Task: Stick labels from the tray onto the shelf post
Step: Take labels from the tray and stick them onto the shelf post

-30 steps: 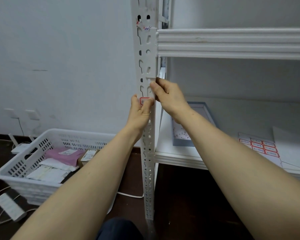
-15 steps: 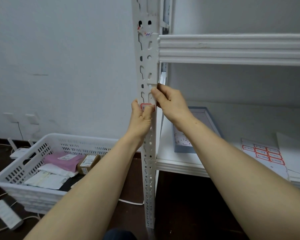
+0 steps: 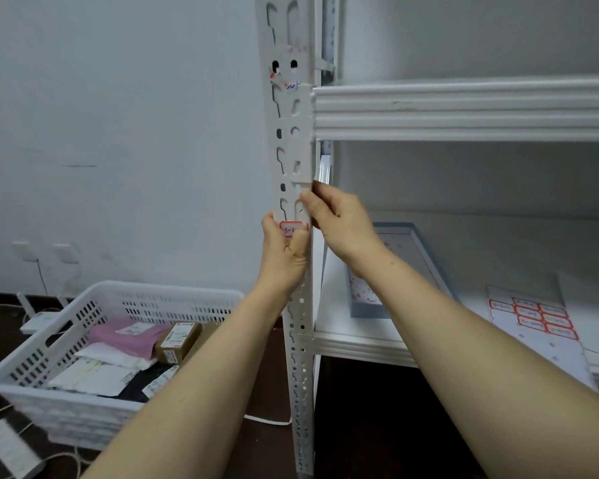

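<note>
Working at the white shelving (image 3: 464,112), we have its slotted shelf post (image 3: 293,160) standing upright before us, at the left end of the boards. On the floor to the near left lies a white basket (image 3: 159,289) of parcels, which has no part in this job. On the lower board, right of the post, sits the grey tray (image 3: 393,227), and farther right lies a label sheet (image 3: 533,316) with red-edged labels left on it.

Our left hand (image 3: 284,257) wraps the post from its left edge, with the thumb laid over the front. Our right hand (image 3: 343,223) curls round the right edge just above, thumb tip on the front face. Both grip the post closely.

Between them the label (image 3: 291,228), red-bordered with handwriting, lies on the post's front face, its lower corner under the left thumb. We judge the step in hand to be pressing it flat. To do that well we should rub from the middle outward, keep its edges square to the post, press the corners last, and let the right hand steady the post.
</note>
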The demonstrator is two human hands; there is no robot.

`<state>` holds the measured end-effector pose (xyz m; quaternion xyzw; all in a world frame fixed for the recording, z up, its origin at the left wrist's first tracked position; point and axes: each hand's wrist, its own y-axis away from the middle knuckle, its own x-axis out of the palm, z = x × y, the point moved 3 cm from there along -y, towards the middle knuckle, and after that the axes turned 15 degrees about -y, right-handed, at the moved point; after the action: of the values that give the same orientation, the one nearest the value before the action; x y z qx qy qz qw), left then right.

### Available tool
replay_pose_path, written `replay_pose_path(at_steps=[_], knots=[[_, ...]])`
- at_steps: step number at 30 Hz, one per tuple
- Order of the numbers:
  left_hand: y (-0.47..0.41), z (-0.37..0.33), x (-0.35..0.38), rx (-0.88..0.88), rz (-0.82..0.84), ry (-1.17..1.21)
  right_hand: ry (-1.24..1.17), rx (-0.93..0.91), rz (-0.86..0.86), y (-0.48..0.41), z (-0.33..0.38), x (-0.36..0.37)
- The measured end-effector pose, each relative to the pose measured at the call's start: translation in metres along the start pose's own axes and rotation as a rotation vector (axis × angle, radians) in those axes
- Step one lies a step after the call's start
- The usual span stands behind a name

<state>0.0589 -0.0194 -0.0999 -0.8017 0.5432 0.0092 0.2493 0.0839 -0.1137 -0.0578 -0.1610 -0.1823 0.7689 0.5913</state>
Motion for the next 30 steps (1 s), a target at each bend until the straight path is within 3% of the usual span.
replay_pose_path(at_steps=[30], knots=[[0.0029, 0.002, -0.0032, -0.035, 0.043, -0.011, -0.018, -0.01, 0.004, 0.0005, -0.0015, 0.0007]])
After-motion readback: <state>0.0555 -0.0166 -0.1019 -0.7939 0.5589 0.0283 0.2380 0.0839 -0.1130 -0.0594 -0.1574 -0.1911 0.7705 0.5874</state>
